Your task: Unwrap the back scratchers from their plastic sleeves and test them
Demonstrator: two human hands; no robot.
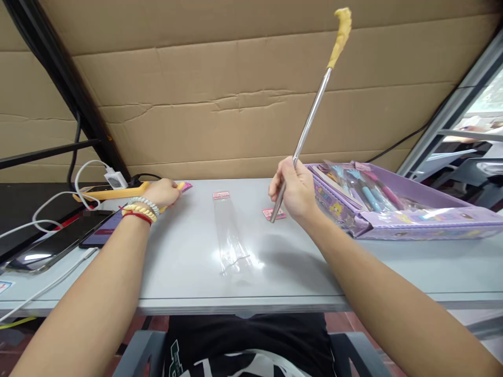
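Observation:
My right hand (295, 189) is closed round a telescopic metal rod (308, 124) that slants up to the right and ends in a yellow claw-shaped tip (341, 31). Its lower end hovers over a small pink card (274, 213) on the grey table (188, 262). My left hand (163, 192), with bead and red-string bracelets at the wrist, rests at the table's far left, fingers curled on a yellow item with a pink tag (184, 186). Between my hands lies a clear plastic sleeve (231, 235) with a pink header.
A purple box (393, 209) of packaged pens stands at the right. On the left are two phones (58, 241), a white charger (115, 180) with white cables and a yellow power strip (113, 191). A cardboard wall (236, 104) backs the table.

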